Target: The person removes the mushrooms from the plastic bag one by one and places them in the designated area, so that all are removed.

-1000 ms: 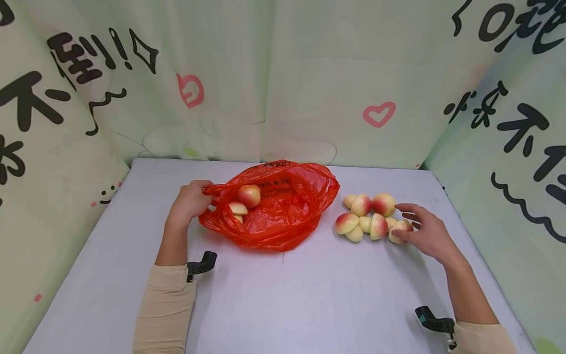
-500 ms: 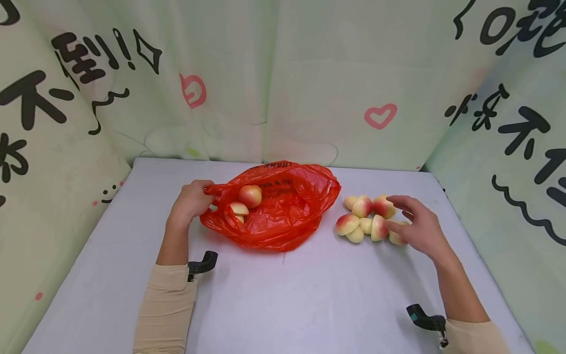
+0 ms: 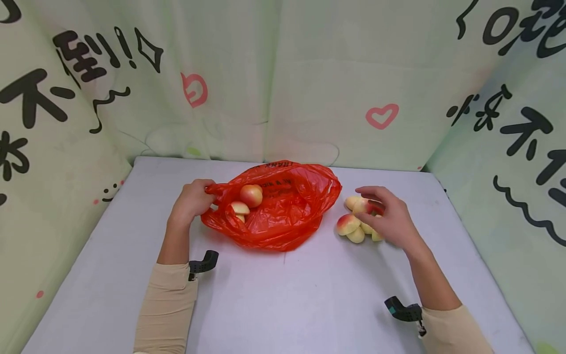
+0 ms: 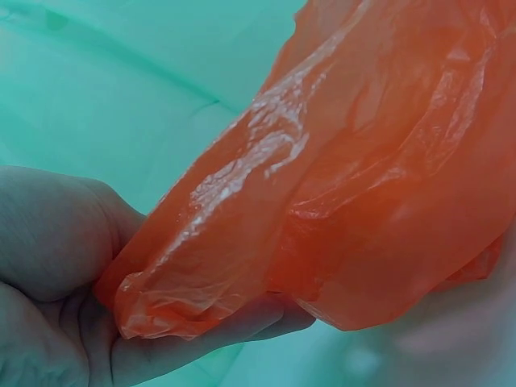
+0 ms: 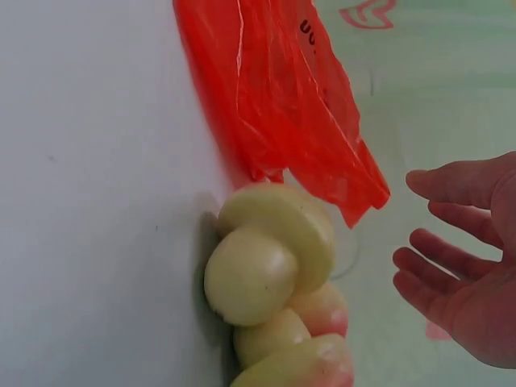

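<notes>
A red plastic bag [image 3: 287,221] lies with its mouth spread, and a round red-yellow fruit [image 3: 251,195] and pale pieces [image 3: 239,208] show inside it. My left hand [image 3: 193,199] grips the bag's left edge; in the left wrist view the film [image 4: 201,290] lies between thumb and fingers. My right hand [image 3: 386,214] hovers over the pile of red-yellow fruit pieces [image 3: 348,224], hiding part of it. In the right wrist view that hand [image 5: 476,266] has its fingers spread and holds nothing, beside the pale pieces [image 5: 251,276].
The white table [image 3: 283,305] stretches in front of the bag and pile. Patterned curtains [image 3: 318,88] with black lettering and pink hearts stand behind and at both sides. A black wrist device [image 3: 203,262] sits on the left sleeve, another [image 3: 403,310] on the right.
My right hand has moved left across the fruit pile, from its right end to above its middle. My left hand keeps its grip on the bag.
</notes>
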`<action>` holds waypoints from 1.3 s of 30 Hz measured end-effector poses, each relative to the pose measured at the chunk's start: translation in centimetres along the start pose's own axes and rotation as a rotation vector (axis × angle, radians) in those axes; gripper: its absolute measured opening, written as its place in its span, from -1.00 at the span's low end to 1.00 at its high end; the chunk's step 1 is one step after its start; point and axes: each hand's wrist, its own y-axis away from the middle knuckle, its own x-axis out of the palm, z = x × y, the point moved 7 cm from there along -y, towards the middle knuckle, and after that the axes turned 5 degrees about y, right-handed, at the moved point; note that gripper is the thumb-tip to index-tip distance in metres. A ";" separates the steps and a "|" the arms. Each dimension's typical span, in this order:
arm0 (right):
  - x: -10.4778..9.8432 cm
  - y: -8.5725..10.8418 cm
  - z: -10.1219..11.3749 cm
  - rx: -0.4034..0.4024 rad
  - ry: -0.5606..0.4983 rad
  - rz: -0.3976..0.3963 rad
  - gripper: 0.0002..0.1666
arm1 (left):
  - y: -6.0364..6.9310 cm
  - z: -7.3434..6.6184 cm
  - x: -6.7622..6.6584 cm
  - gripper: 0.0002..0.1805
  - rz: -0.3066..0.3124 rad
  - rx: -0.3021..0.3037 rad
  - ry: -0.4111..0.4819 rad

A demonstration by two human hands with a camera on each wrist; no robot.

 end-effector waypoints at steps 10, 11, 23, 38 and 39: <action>2.7 -2.3 4.6 -0.132 -0.070 0.044 -0.34 | 0.1 0.0 0.0 -0.63 -0.005 0.004 -0.007; 3.0 -2.5 4.9 -0.137 -0.079 0.054 -0.34 | 0.1 0.0 0.0 -0.63 -0.005 0.003 -0.006; 5.6 -4.9 8.4 -0.170 -0.130 0.142 -0.41 | 0.0 -0.1 -0.1 -0.61 -0.006 0.001 0.004; 8.2 -7.5 12.3 -0.256 -0.051 0.212 -0.50 | -0.1 -0.1 0.0 -0.61 -0.016 0.021 -0.009; 8.4 -7.6 12.4 -0.251 -0.047 0.224 -0.50 | -0.1 -0.1 0.0 -0.61 -0.016 0.020 -0.008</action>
